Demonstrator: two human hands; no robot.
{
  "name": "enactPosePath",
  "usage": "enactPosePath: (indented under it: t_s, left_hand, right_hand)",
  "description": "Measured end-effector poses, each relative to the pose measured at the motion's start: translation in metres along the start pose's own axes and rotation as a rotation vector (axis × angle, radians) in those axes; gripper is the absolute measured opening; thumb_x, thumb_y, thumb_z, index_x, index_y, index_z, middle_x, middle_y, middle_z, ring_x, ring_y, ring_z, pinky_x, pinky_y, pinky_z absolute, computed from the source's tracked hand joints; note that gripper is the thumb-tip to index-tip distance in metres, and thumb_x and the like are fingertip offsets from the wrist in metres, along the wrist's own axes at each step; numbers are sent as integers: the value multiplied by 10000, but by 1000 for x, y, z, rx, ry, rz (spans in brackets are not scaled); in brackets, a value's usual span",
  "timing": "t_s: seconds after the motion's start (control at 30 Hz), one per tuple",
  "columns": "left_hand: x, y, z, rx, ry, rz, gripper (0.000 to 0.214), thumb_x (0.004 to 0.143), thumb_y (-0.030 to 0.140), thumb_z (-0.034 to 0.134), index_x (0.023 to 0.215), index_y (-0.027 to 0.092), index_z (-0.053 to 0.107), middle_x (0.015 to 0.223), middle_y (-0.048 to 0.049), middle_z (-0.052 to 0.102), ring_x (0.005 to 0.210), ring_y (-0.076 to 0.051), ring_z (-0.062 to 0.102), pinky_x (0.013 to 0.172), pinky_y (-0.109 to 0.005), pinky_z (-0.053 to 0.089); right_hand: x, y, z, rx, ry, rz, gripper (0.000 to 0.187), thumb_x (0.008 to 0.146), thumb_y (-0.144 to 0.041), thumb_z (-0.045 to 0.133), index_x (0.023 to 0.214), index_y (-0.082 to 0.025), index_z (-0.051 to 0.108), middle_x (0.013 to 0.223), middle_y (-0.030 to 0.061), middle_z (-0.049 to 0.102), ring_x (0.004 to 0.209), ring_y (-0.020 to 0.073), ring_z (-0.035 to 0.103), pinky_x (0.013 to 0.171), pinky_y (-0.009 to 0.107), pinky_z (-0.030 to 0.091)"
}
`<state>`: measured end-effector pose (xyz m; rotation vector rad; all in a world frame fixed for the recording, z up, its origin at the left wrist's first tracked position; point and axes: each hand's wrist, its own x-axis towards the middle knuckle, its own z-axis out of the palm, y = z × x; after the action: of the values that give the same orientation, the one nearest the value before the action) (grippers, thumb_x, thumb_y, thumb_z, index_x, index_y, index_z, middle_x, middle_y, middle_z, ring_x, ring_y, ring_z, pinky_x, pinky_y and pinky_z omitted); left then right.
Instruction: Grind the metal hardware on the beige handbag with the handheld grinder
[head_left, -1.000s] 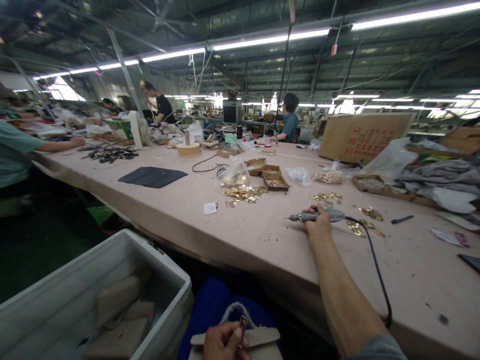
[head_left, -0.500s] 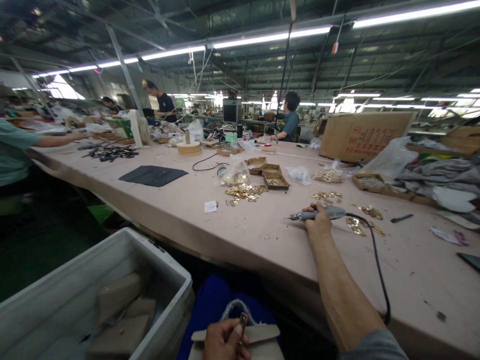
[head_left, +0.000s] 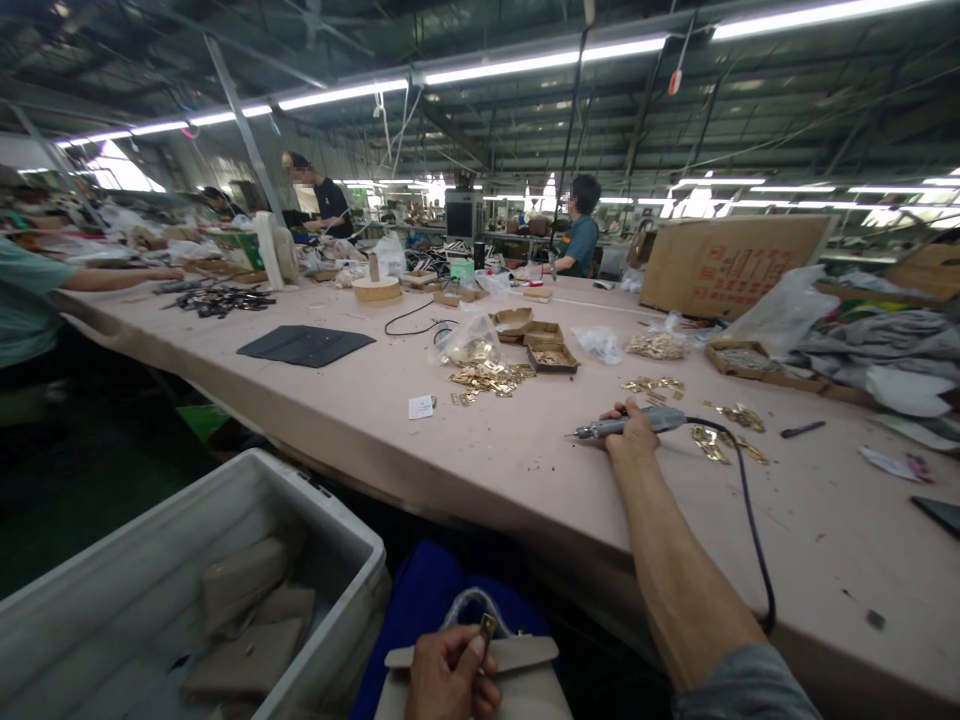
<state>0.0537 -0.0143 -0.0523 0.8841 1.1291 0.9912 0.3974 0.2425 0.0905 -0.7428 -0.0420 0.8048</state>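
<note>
My right hand [head_left: 632,430] is wrapped round a grey electric screwdriver [head_left: 660,417], its bit pointing left just over the table and its black cord trailing to the right. Low in the view, my left hand [head_left: 450,672] pinches a small metal plate [head_left: 487,627] between thumb and finger. Directly under that hand is a beige handbag [head_left: 525,655] with a plastic-wrapped handle, lying on my blue-clad lap. Gold metal plates [head_left: 491,379] spill from a clear bag on the table, and further gold pieces [head_left: 709,445] lie beside the screwdriver.
A white bin [head_left: 322,505] holding beige bags stands at my left. On the table are small cardboard boxes [head_left: 553,358], a black sheet [head_left: 304,345], a white label [head_left: 421,407] and a pen [head_left: 802,430]. A large carton [head_left: 731,265] stands behind. Several people work around the table.
My right hand has shifted slightly left with the screwdriver. My left hand still pinches the metal plate over the handbag, a touch higher in the view.
</note>
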Motion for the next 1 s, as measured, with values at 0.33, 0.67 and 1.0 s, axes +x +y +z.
enactPosePath:
  t_s: [0.33,0.67,1.0]
  left_hand:
    - [2,-3,2,0,13,-14,803,619,866,817,783,83,747,683,-103,699,450,-147,630,396,-172,421]
    - [0,-1,1,40,-12,19,762,669,858,791,730,101,730,678,-110,703,450,-150,624,405,-188,425]
    - [1,-4,-1,48,-7,5,844,633,910,766,812,85,748,712,-114,709,477,-166,652,408,-188,443]
  right_hand:
    - [-4,6,10,53,227,-97,372,976,-248,773,995,-233,401,844,-14,673,486,94,534,392,219,492]
    - [-7,-5,5,183,124,-27,307,989,-259,770,966,-192,471,855,-21,648,519,63,526,453,190,525]
    - [-4,-6,3,217,88,31,274,1023,-253,725,941,-184,474,816,-31,615,510,64,500,457,194,505]
